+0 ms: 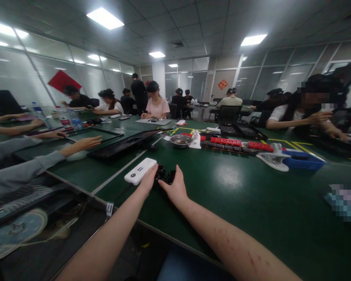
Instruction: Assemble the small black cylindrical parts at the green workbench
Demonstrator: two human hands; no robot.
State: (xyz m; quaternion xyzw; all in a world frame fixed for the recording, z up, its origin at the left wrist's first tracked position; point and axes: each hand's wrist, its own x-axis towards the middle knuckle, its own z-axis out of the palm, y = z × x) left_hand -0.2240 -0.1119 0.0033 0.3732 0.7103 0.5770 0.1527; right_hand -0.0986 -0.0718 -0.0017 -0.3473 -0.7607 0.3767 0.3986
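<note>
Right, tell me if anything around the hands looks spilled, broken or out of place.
Nothing stands out. The left hand and right hand rest at small black pieces on the green table, a white device lies flat beside them, and nothing there looks spilled or damaged.

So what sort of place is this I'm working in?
Most likely a shared workroom in an office building, set up for hands-on bench work. It has long green tables with many people seated at them, glass partition walls under ceiling light panels, and rows of small red parts laid out.

Power bank point(140, 171) on table point(236, 195), bowl point(180, 140) behind
</note>
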